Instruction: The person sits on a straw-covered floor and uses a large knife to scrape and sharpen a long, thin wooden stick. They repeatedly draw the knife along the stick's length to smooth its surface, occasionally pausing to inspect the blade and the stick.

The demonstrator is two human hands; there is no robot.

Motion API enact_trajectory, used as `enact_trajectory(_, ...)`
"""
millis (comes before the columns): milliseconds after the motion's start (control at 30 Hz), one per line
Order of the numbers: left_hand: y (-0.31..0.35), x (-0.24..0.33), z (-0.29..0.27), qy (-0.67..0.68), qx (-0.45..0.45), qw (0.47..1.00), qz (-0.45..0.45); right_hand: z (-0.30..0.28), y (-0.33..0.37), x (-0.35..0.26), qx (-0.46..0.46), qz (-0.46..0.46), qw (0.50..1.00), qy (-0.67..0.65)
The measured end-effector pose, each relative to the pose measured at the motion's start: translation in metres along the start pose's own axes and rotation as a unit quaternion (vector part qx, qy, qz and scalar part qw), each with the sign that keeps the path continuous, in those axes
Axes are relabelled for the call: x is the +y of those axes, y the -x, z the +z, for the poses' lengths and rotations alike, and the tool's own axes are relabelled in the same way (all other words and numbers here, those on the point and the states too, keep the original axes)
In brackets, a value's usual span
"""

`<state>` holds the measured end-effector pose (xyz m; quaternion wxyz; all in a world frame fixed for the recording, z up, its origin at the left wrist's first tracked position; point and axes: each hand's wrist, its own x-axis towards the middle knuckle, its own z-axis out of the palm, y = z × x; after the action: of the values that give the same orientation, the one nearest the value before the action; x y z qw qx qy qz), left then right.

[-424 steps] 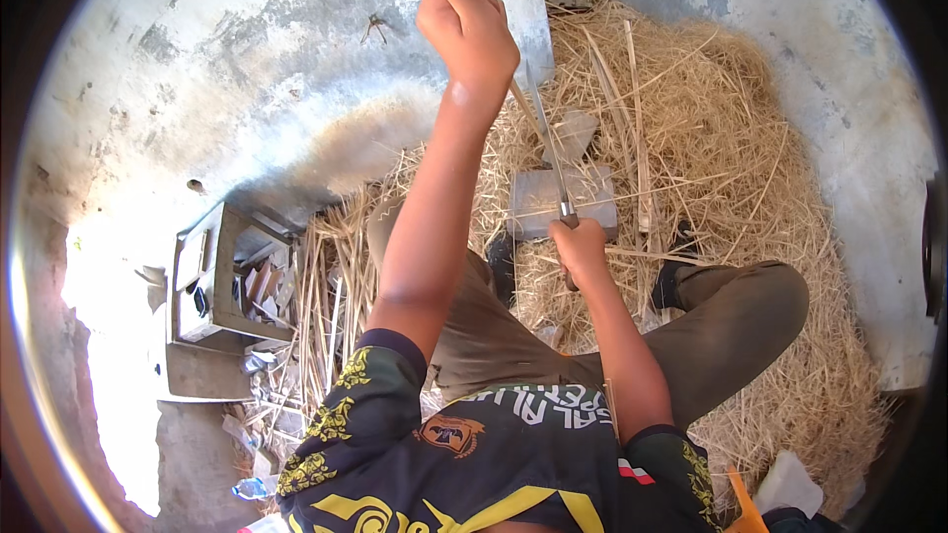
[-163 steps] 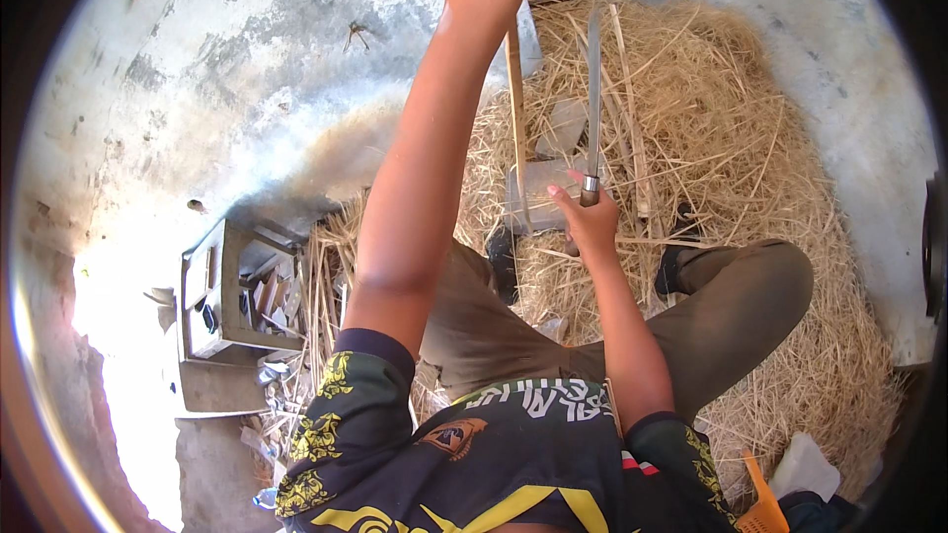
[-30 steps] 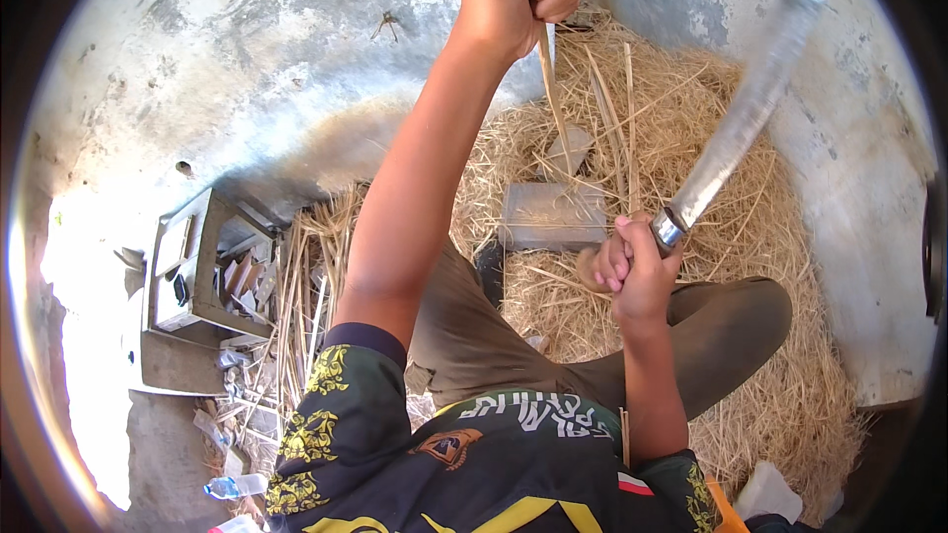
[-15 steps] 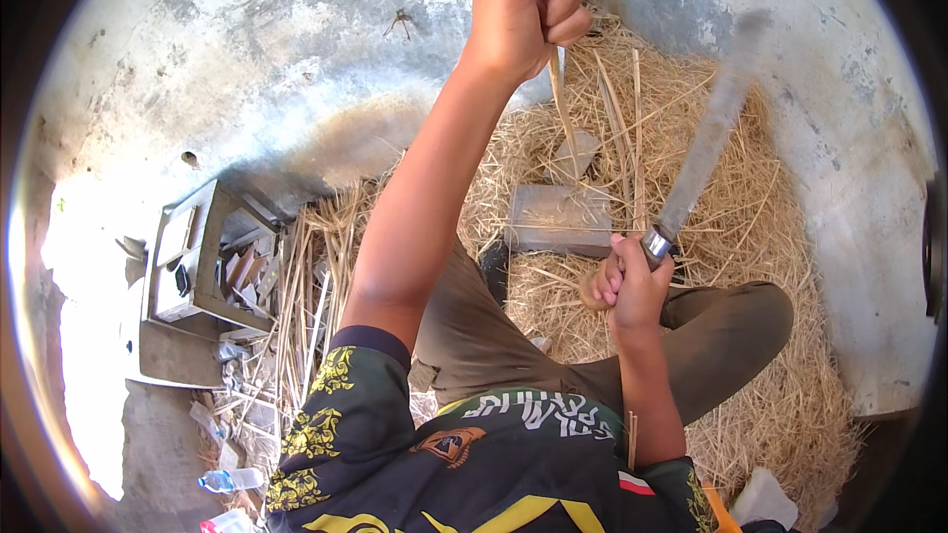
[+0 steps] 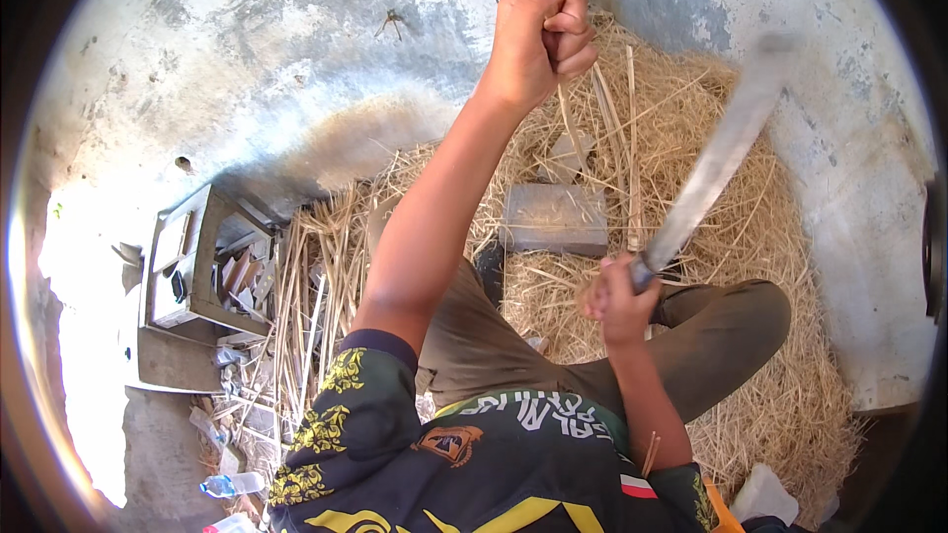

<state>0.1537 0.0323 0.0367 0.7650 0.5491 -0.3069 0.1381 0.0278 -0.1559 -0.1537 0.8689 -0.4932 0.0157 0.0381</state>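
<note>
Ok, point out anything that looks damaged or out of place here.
The wall behind the left hand is patchy and stained, as if worn. A clear plastic bottle lies on its side among scraps at lower left, like litter. The large knife is too blurred to check.

Large white lettering (image 5: 543, 417) is printed across the front of the black shirt (image 5: 469, 486), close to its lower edge, and is squeezed by folds in the cloth. Beside it, an orange-brown emblem (image 5: 450, 445) is borne; any wording inside is too small to be read. Near the right sleeve's edge, a red-and-white patch (image 5: 637, 486) is shown. Print on the clear bottle (image 5: 233, 485) cannot be made out.
</note>
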Motion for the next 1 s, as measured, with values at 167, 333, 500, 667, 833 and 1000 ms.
enact_trajectory(167, 0.019, -0.011, 0.003, -0.066, -0.038, 0.997, -0.002, -0.037, -0.004, -0.007, -0.049, 0.221, 0.942, 0.248)
enact_trajectory(333, 0.013, -0.001, -0.002, -0.041, -0.082, 0.995, -0.036, -0.005, -0.012, -0.052, -0.003, 0.055, 0.973, 0.225)
enact_trajectory(500, 0.011, -0.01, 0.013, -0.065, -0.029, 0.997, -0.023, -0.042, -0.029, 0.031, 0.005, -0.045, 0.956, 0.291)
enact_trajectory(667, 0.014, -0.018, 0.009, -0.066, 0.009, 0.996, -0.053, -0.044, -0.035, 0.021, -0.013, 0.123, 0.923, 0.365)
enact_trajectory(833, 0.006, -0.02, 0.01, -0.02, 0.092, 0.996, 0.003, -0.015, -0.035, -0.002, 0.002, 0.042, 0.984, 0.171)
enact_trajectory(1000, -0.008, -0.031, 0.019, 0.014, 0.171, 0.985, 0.026, -0.039, -0.085, 0.057, -0.01, 0.017, 0.931, 0.364)
